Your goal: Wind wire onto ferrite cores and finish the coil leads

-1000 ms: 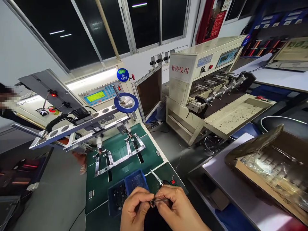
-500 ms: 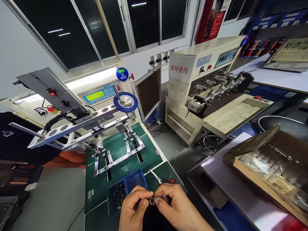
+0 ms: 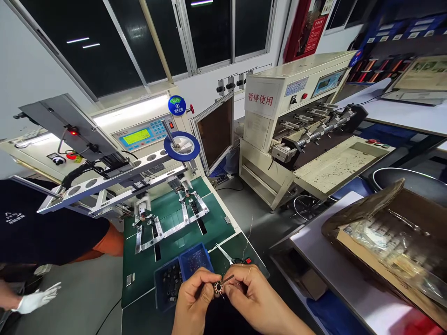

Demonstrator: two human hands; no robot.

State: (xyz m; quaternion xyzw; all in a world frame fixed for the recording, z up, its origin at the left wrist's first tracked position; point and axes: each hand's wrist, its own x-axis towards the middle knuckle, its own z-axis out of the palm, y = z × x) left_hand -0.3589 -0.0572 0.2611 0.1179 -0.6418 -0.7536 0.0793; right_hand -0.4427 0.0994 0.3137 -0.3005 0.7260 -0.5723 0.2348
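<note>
Pinched between the thumb and forefinger of my left hand (image 3: 195, 295) is a small ring-shaped motor stator (image 3: 218, 288) with copper windings. My right hand (image 3: 253, 295) has its fingers closed on a thin dark stick-like tool (image 3: 228, 279), whose exact kind I cannot make out. Its thumb and fingertips are right beside the stator's edge. Fine wire ends show near the fingers. Just beyond my hands lie scissors (image 3: 225, 254), their handles partly hidden. Left of them stand a blue bin (image 3: 157, 289) of small dark parts and another blue bin (image 3: 211, 264) with copper-coloured scraps.
A winding machine (image 3: 134, 136) with metal fixtures (image 3: 176, 228) stands over the green table (image 3: 139, 298). To the right are a second machine (image 3: 263, 100) and a cardboard box (image 3: 349, 228) on a bench. At left, a person's white-gloved hand (image 3: 38, 298) and dark shirt (image 3: 52, 232) show.
The stator has turned so its round face shows more, and the thin tool is tilted more steeply. At left, the other person's torso and gloved hand have come further into view.
</note>
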